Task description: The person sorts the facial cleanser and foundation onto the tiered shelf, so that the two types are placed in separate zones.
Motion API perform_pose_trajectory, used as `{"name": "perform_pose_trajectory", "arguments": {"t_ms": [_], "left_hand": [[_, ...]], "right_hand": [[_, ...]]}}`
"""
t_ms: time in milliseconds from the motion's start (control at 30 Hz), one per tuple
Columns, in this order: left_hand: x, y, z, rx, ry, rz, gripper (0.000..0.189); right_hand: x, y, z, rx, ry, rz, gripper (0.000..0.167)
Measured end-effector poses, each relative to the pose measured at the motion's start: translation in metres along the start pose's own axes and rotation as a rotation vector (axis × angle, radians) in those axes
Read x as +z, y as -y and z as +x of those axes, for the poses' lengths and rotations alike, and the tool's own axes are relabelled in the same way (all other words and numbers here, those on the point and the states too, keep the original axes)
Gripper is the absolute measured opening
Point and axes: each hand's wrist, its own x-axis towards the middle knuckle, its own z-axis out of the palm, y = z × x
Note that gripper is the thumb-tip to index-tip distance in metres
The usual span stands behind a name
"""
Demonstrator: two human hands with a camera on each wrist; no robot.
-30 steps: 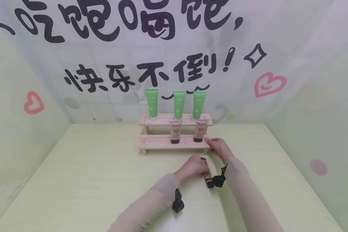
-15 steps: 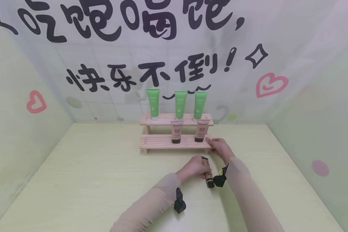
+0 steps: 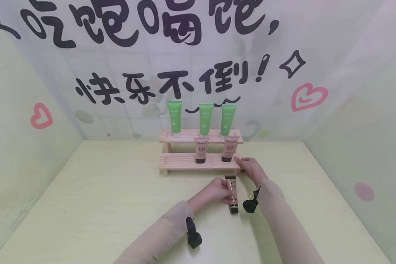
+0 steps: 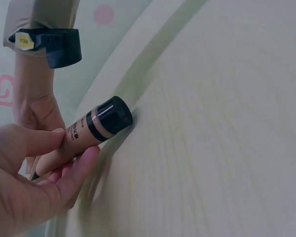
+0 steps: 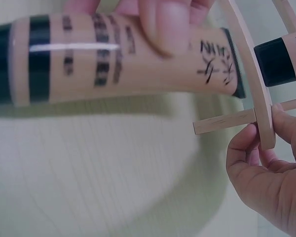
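Observation:
My left hand (image 3: pixel 217 190) pinches a tan cosmetic tube (image 3: pixel 232 194) with a black cap between thumb and fingers. In the left wrist view the tube (image 4: pixel 84 133) points its cap away from the palm, just above the table. My right hand (image 3: pixel 249 168) grips the right end of the lower step of a two-step wooden display rack (image 3: pixel 181 161); the right wrist view shows its thumb and fingers around the board's end. Two pinkish BB cream tubes (image 3: pixel 201 150) stand cap-down on that lower step, one close to my right fingers.
Three green tubes (image 3: pixel 204 119) stand upright on the upper step. The rack sits toward the back of a pale wood-look table (image 3: pixel 102 205). Behind it rises a printed wall (image 3: pixel 135 121), with side walls left and right.
My left hand has shifted a little left with the tan tube, and the tube has turned to show more of its printed face. The right hand keeps its place on the rack.

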Motion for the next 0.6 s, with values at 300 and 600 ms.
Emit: {"name": "perform_pose_trajectory", "arguments": {"t_ms": [300,600], "left_hand": [[-0.014,0.001,-0.012,0.041,-0.038,-0.022,0.032],[-0.037,0.001,-0.02,0.096,-0.052,-0.001,0.04]], "right_hand": [[0.003,0.008,-0.009,0.027,-0.015,0.018,0.056],[0.002,0.005,-0.006,0.032,-0.025,0.028,0.056]]}}
